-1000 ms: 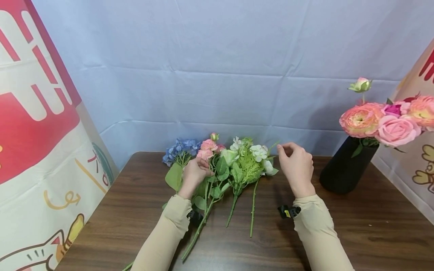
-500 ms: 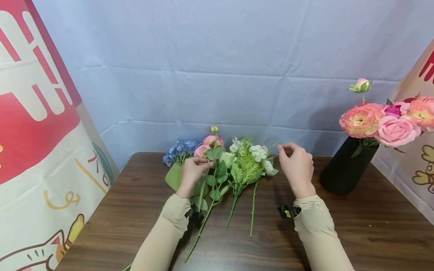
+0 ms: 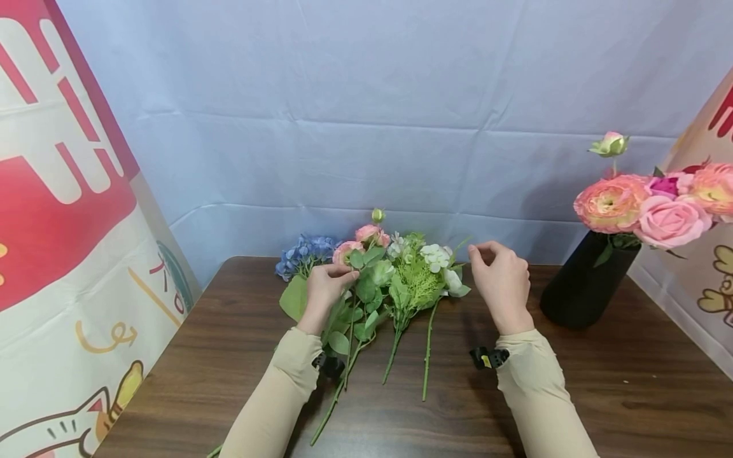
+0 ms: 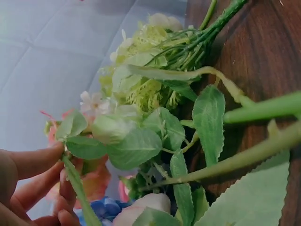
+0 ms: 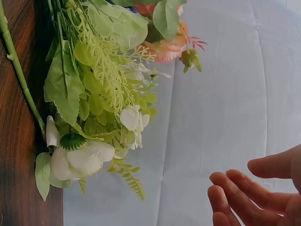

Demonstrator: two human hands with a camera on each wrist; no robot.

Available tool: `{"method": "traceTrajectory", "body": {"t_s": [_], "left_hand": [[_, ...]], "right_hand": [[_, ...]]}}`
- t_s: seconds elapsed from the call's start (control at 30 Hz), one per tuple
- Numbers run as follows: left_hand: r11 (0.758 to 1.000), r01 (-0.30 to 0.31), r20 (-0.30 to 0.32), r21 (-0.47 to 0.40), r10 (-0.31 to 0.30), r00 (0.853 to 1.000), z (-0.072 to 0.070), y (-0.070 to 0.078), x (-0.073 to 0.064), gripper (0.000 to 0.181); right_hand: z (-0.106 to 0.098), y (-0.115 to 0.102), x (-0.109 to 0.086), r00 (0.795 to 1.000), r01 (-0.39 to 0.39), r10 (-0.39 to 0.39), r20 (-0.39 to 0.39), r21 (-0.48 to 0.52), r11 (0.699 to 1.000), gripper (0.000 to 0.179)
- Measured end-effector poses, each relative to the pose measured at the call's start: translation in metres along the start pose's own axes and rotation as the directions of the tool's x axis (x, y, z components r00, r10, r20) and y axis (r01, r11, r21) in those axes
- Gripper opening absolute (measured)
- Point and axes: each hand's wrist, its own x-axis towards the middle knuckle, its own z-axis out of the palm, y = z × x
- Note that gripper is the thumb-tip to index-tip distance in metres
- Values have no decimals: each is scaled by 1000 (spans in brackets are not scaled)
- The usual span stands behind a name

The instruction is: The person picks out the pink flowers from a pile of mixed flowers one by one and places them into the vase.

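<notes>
My left hand [image 3: 326, 291] pinches the green stem [image 4: 78, 186] of a pink ranunculus spray [image 3: 369, 235] between thumb and fingers, just below its leaves. The spray has a small bud [image 3: 378, 215] at its top and is lifted over the other flowers. Beside it lie a blue hydrangea [image 3: 303, 254], a pale green-white rose [image 3: 382, 271] and a bunch of white flowers with lime-green foliage [image 3: 420, 280]. My right hand [image 3: 501, 280] hovers to the right of that bunch. Its fingers are loosely curled and hold nothing, with a gap to the thumb in the right wrist view.
At the right of the wooden table [image 3: 435, 426] stands a black vase [image 3: 590, 280] with pink and orange flowers [image 3: 670, 219]. A thin green stem [image 3: 427, 356] lies near the middle. A pale blue cloth [image 3: 372, 95] hangs behind the table.
The pink ranunculus spray in my left hand has risen and shifted right, its bud now above the white flowers' left side. My right hand has stayed still.
</notes>
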Motion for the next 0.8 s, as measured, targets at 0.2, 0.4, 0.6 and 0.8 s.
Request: {"method": "traceTrajectory", "body": {"t_s": [0.2,0.4,0.6,0.8], "left_hand": [[1000,4,-18,-27,-4,1000,-2,6,-1,21],[996,-44,-39,-75,41,998,-7,12,-5,18],[989,-108,-97,-96,99,990,-14,20,-8,17],[980,-163,-136,-116,147,980,-18,30,-12,16]], "right_hand": [[-1,0,0,1000,8,-8,-2,3,1000,36],[0,-1,0,1000,4,-4,2,-1,1000,35],[0,-1,0,1000,6,-6,6,-4,1000,36],[-3,-1,-1,1000,7,-7,2,-7,1000,36]]}}
